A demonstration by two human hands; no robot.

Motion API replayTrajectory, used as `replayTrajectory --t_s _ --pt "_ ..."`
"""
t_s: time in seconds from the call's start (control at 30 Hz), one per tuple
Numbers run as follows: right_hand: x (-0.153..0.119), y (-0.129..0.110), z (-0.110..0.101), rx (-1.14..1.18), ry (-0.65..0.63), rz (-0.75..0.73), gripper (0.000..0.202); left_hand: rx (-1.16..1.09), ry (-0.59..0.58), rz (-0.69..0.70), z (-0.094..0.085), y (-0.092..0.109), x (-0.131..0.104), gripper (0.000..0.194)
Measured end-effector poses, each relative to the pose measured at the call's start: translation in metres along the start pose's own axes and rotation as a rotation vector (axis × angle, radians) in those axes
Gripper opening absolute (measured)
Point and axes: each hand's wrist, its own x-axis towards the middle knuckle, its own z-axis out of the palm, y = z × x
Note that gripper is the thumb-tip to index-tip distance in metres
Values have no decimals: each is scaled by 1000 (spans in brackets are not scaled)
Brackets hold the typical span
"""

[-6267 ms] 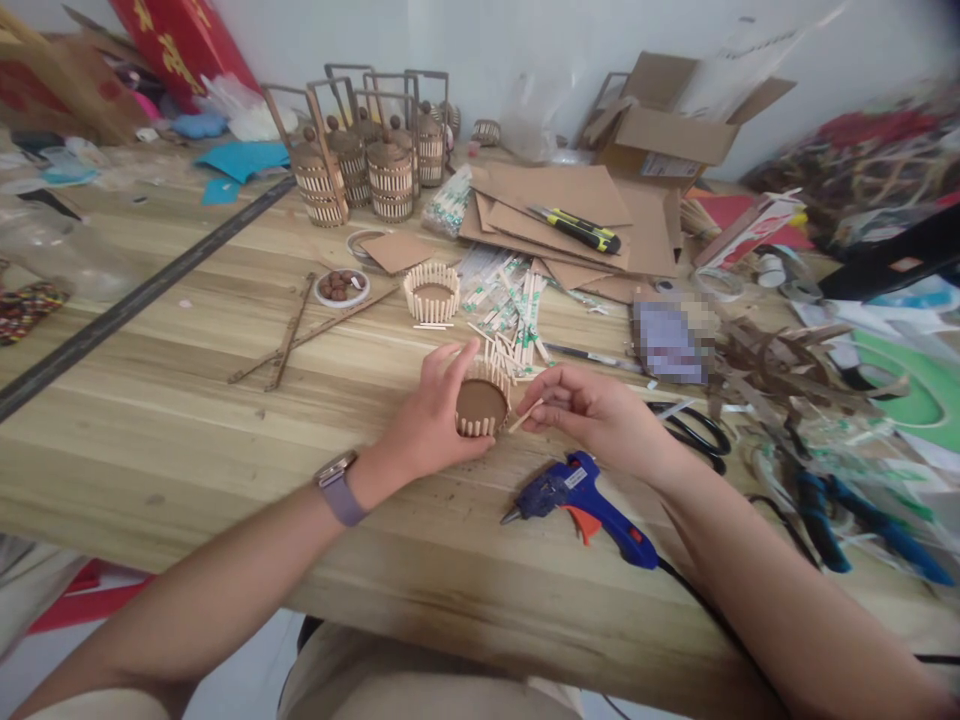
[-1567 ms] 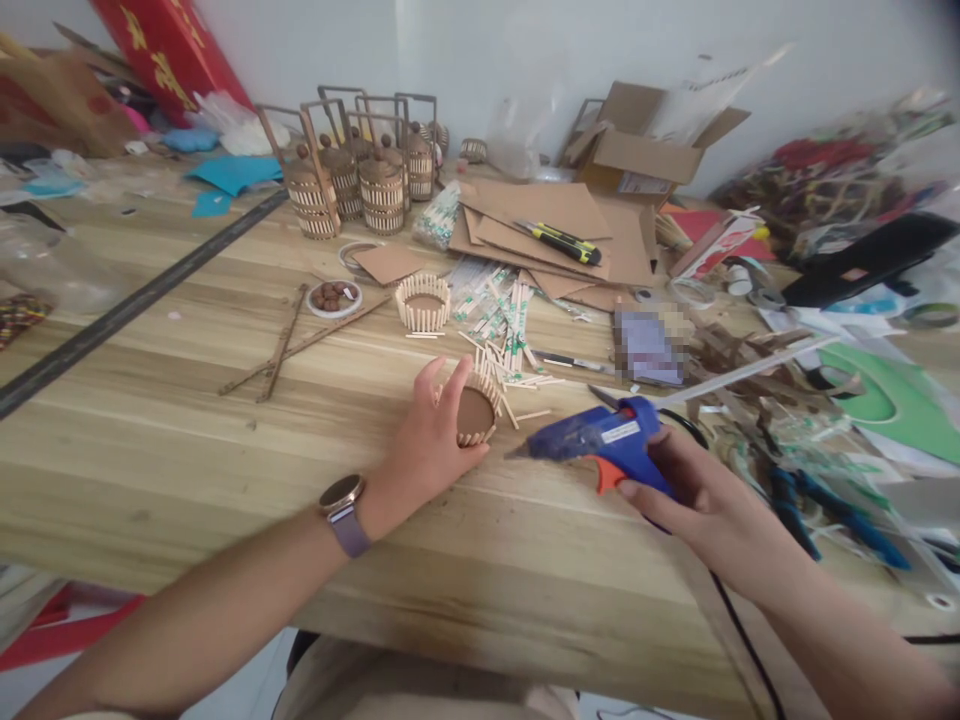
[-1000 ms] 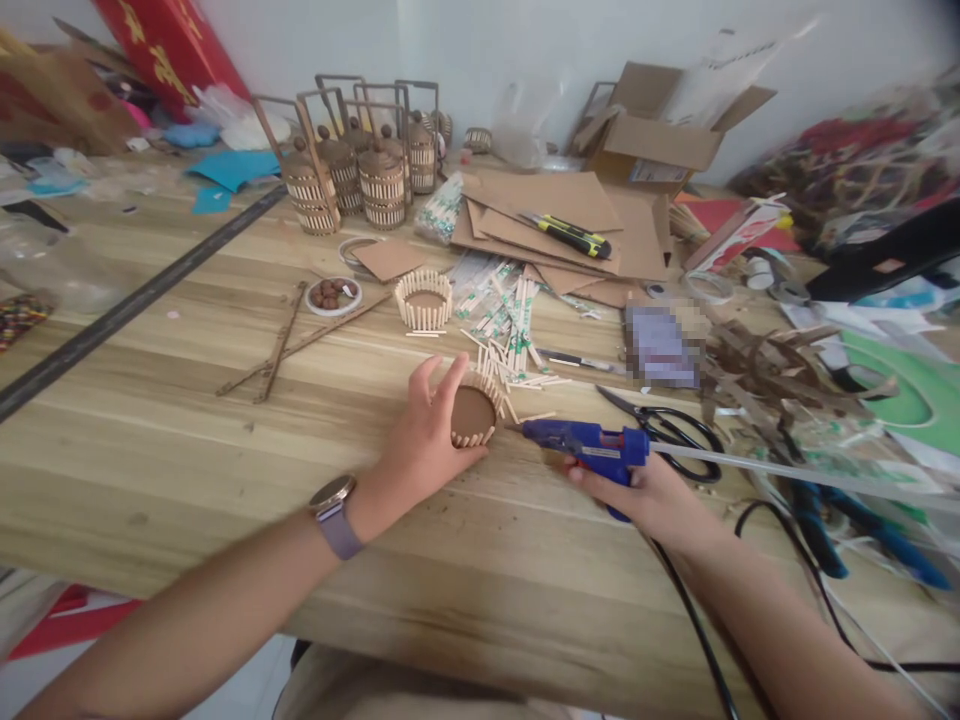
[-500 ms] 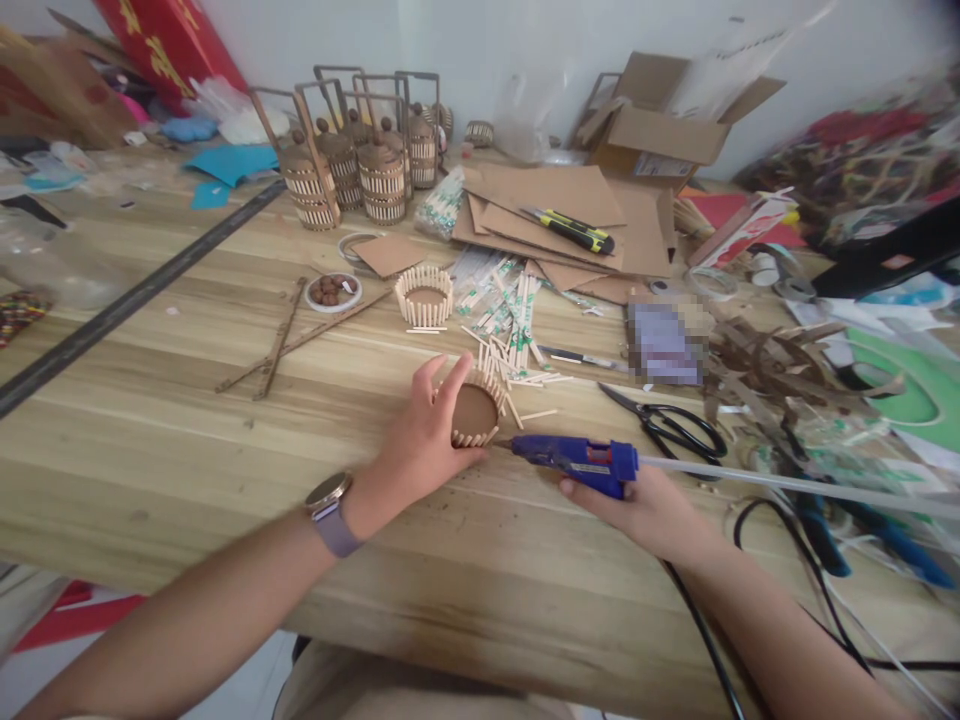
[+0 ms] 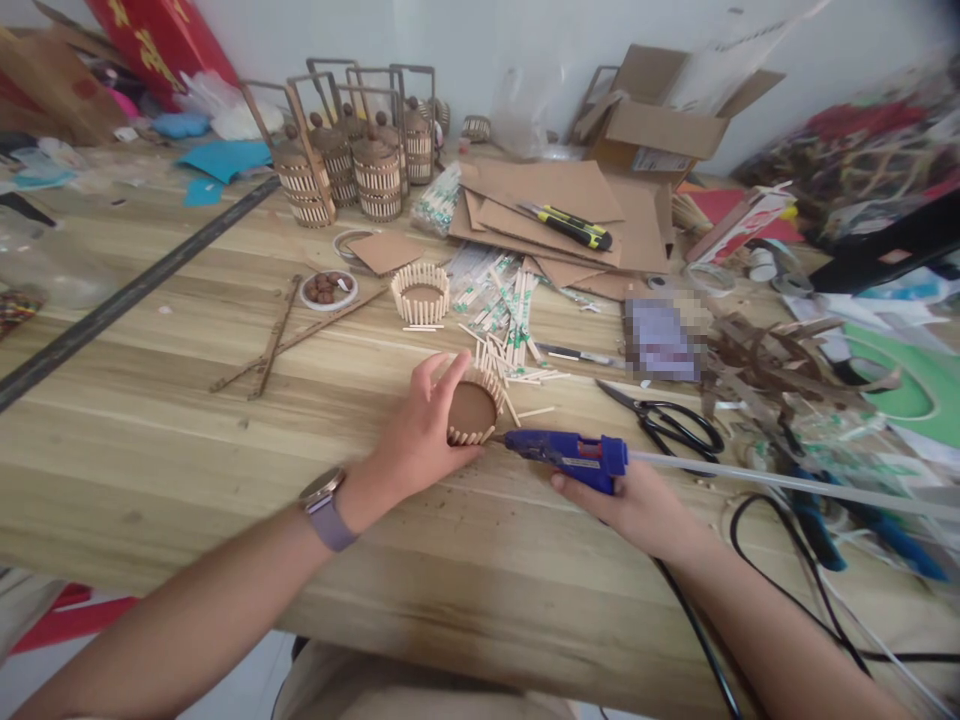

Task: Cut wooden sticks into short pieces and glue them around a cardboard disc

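Note:
My left hand (image 5: pixel 420 425) curls around the left side of a small round basket (image 5: pixel 474 408), which has a brown base and a ring of short upright wooden sticks. In my right hand (image 5: pixel 637 505) is a blue hot glue gun (image 5: pixel 566 455), a long clear glue stick (image 5: pixel 720 468) running out of its back. The gun's nozzle points left and meets the near right edge of the basket. Loose wooden sticks (image 5: pixel 517 372) lie just behind the basket. A second stick ring (image 5: pixel 421 295) stands farther back on the wooden table (image 5: pixel 360 590).
Black scissors (image 5: pixel 667 415) and a craft knife (image 5: pixel 577 355) lie right of the basket. Behind are cardboard sheets (image 5: pixel 540 205) with a yellow-black cutter (image 5: pixel 574 228). Finished lidded baskets (image 5: pixel 377 175) stand at the back. A black cable (image 5: pixel 690 620) trails below the gun.
The whole view has shifted slightly. The glue gun has moved a touch left along the basket's near edge, while my left hand keeps its hold.

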Motion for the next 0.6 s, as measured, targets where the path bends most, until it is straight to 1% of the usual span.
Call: replayTrajectory --t_s 0.13,0.23,0.33,0.5,0.6 --pt "0 3 1 -31 9 20 34 11 5 -4 1 0 0 127" --pt "0 4 2 -53 -7 27 37 10 2 -13 2 0 0 126" --pt "1 1 2 -49 -4 18 36 11 0 -18 2 0 0 126" --pt "0 -5 6 -38 20 0 30 7 6 -22 2 0 0 124" --pt "-1 -6 7 -58 30 14 32 6 10 -21 2 0 0 124"
